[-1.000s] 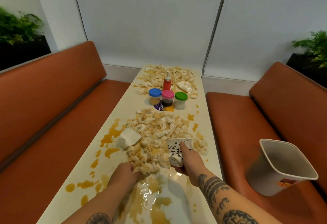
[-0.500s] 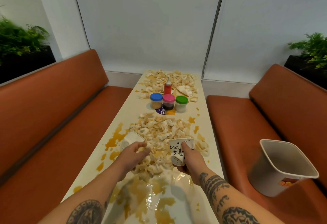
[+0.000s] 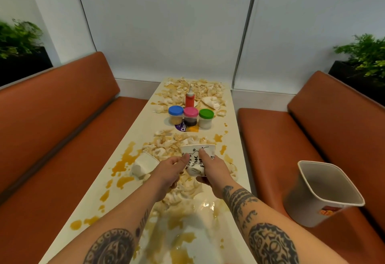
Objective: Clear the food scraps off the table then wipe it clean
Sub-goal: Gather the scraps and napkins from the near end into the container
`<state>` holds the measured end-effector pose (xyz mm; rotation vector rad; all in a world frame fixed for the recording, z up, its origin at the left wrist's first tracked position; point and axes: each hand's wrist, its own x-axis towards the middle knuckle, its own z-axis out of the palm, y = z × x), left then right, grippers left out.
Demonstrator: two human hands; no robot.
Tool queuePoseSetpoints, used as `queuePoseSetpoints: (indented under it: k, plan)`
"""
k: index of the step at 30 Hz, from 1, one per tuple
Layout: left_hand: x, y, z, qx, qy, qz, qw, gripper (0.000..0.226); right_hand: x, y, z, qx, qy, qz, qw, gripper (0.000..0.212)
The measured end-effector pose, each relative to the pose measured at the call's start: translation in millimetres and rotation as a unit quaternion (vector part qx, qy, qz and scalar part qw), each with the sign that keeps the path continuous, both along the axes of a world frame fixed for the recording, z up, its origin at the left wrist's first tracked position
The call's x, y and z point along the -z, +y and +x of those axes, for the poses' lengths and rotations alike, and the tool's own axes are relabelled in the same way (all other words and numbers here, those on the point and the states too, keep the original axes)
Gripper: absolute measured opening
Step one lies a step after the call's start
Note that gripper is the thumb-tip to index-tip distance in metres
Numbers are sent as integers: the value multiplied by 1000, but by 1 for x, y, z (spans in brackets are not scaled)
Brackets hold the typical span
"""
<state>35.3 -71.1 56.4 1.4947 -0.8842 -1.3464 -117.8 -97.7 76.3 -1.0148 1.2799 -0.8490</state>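
1. Table [image 3: 150, 130]: long, cream, runs 6 to 12 between two benches. Wet glare at the 6 end.
2. Left bench [image 3: 62, 128] at 9, right bench [image 3: 291, 138] at 3, both orange.
3. Bin [image 3: 320, 192]: on the right bench at 4, tilted, mouth up.
4. Scraps: near pile [image 3: 170, 144] mid-table, under the hands and just at 12 of them. Far pile [image 3: 187, 88] at the 12 end, by the wall.
5. Spills [image 3: 125, 159]: orange-brown blotches along the 9 edge, more at 6.
6. Right hand [image 3: 214, 170]: wrapped round the printed cup [image 3: 198, 159], thumb on top. Cup tipped, mouth toward 12, over the near pile.
7. Left hand [image 3: 169, 170]: just at 9 of that cup, thumb tip touching its side, fingers curled under. Can't tell whether they hold scraps.
8. White cup [image 3: 145, 163]: on its side at 9 of the left hand, mouth toward 1, at the pile's edge.
9. Jars in a row between the piles: blue lid [image 3: 176, 114], pink lid [image 3: 190, 115], green lid [image 3: 206, 117].
10. Red bottle [image 3: 190, 99]: upright, just at 12 of the pink one.
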Motion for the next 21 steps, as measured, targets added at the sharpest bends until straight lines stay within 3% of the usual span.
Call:
queuePoseSetpoints:
  k: [5, 7, 9, 11, 14, 17, 21]
  plan:
    - [17, -10, 12, -52, -26, 5, 998, 25, 13, -17, 8, -66, 3, 37, 997, 55]
    - [27, -10, 28, -108, -44, 4, 993, 26, 27, -23, 9, -68, 61, 15, 996, 47]
    - [41, -7, 47, -155, -83, 10, 984, 28, 50, -29, 7, -130, 218, -57, 966, 32]
    - [53, -1, 62, -182, -110, 17, 977, 33, 74, -31, 8, -211, 338, -93, 912, 33]
    - [61, 4, 67, -189, -104, 23, 976, 32, 106, -30, 18, -278, 398, -94, 869, 43]
    - [67, 2, 63, -203, -92, 27, 975, 30, 125, -24, 23, -308, 461, -122, 823, 36]
    - [72, -2, 58, -209, -85, 13, 974, 25, 127, -22, 20, -296, 455, -133, 829, 15]
